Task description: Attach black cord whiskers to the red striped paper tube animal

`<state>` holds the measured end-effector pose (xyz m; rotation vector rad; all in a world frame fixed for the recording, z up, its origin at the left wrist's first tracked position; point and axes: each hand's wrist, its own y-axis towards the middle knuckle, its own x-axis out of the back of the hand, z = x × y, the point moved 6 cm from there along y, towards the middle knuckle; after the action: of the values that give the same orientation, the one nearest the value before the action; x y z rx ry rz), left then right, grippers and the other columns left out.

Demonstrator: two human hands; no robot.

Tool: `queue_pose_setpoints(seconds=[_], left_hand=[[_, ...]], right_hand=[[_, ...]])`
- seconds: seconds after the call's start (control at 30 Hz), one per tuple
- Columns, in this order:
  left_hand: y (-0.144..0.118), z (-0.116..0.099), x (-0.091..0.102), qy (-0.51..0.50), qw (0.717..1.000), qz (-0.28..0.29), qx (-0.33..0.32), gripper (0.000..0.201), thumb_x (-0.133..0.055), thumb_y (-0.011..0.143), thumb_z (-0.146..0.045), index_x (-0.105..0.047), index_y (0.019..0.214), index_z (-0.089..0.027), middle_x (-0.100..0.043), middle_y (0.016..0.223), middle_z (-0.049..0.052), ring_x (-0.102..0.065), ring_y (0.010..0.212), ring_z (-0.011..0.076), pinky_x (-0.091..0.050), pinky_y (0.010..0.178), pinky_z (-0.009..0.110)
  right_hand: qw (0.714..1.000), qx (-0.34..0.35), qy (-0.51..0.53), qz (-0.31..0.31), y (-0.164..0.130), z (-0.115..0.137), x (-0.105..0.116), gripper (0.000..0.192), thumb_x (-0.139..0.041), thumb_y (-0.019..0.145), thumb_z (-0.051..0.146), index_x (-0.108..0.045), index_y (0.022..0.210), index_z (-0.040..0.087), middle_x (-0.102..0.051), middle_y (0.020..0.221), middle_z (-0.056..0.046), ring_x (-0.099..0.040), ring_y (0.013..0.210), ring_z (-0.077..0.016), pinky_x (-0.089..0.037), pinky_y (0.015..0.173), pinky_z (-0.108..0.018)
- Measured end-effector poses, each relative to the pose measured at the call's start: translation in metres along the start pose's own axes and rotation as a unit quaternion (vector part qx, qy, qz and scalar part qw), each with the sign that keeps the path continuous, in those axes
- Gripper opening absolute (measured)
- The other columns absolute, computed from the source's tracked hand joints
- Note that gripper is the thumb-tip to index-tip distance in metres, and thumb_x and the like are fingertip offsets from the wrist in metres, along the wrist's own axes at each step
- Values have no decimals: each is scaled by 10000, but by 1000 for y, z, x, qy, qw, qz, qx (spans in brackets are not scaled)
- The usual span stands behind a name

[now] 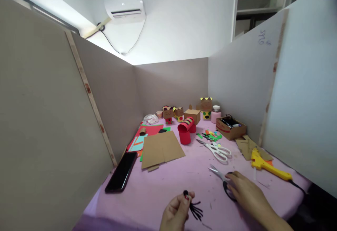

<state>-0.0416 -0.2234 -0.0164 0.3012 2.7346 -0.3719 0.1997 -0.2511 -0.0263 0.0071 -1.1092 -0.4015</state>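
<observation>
I note diffuse light, brightest on the wall far beyond the left hand. Soft shadow beneath the right hand; wide-angle stretch in the panel left of the grip.

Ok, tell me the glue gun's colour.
The glue gun is yellow; the head view shows it best.

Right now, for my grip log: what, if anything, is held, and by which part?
The left hand pinches a black fringed piece above its strands. The right hand touches black-handled scissors at the handles; gripping is unclear.
</observation>
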Motion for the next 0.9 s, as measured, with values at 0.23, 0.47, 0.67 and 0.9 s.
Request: queue_pose_setpoints(seconds=[0.23, 0.47, 0.67, 0.9], left_hand=[[-6, -2, -8, -13, 1000, 21, 12, 364, -816, 377, -472, -647, 483, -168, -721, 739, 33, -371, 504, 67, -248, 542, 218], [-5, 6, -9, -23, 998, 60, 13, 342, -811, 418, -461, -684, 547, -171, -676, 630, 21, -518, 621, 138, -335, 639, 261], [-9, 5, -14, -38, 993, 108, 21, 300, -807, 465, -432, -673, 524, -170, -708, 676, 33, -518, 577, 109, -344, 621, 252], [-18, -6, -21, -5, 992, 125, 1, 295, -793, 508, -416, -674, 542, -148, -692, 589, 38, -561, 602, 128, -370, 657, 259]], right_hand=[[994, 50, 98, 1, -16, 36, 13, 269, -417, 861, 311, -650, 922, 192, -614, 937, -109, -556, 921, -261, -434, 781, -371], [875, 133, 441, 148, -48, 120, 16, 279, -573, 767, 456, -660, 806, 194, -607, 765, -30, -566, 737, -182, -425, 663, -279], [883, 113, 440, 116, -46, 115, 14, 319, -555, 770, 453, -635, 627, 180, -510, 604, 11, -490, 603, -150, -371, 592, -266], [881, 62, 467, 37, -47, 101, 16, 289, -583, 757, 453, -661, 636, 202, -573, 609, 0, -512, 608, -156, -363, 568, -256]])
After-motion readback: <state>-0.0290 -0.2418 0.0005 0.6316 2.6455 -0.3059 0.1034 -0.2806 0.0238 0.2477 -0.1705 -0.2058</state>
